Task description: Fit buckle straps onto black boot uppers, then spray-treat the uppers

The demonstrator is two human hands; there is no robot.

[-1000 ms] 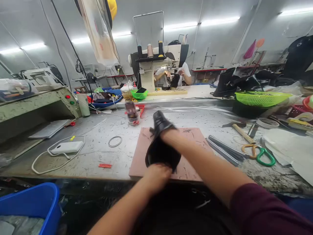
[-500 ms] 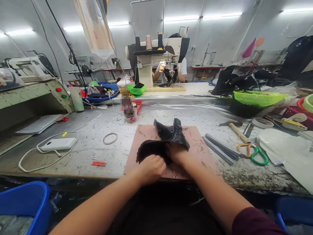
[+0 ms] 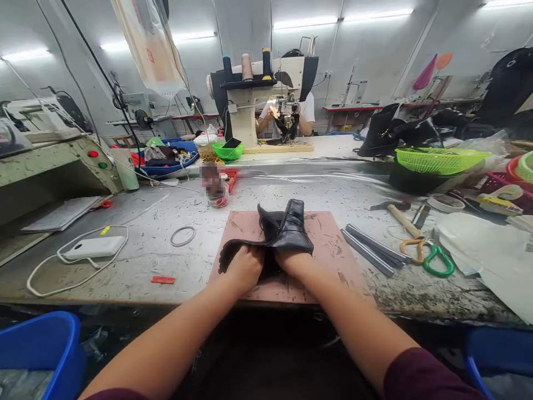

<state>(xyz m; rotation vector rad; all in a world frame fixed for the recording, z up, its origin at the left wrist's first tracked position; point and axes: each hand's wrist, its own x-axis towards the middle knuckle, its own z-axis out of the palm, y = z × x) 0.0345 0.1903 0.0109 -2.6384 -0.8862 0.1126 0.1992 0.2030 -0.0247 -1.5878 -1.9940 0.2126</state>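
Note:
A black leather shoe upper lies on a pink cutting mat in the middle of the workbench. My left hand is closed on its near left flap, which spreads out flat to the left. My right hand sits mostly inside the piece from the near side, with its fingers hidden by the leather. The back part of the upper stands upright above my right hand.
Right of the mat lie grey strips, green-handled scissors and a hammer. A white power bank with cable and a ring lie to the left. Blue bins stand below. Across the bench a person works at a sewing machine.
The leather piece came down from an upright hold in the air onto the mat. Both hands lowered with it and now press it against the mat.

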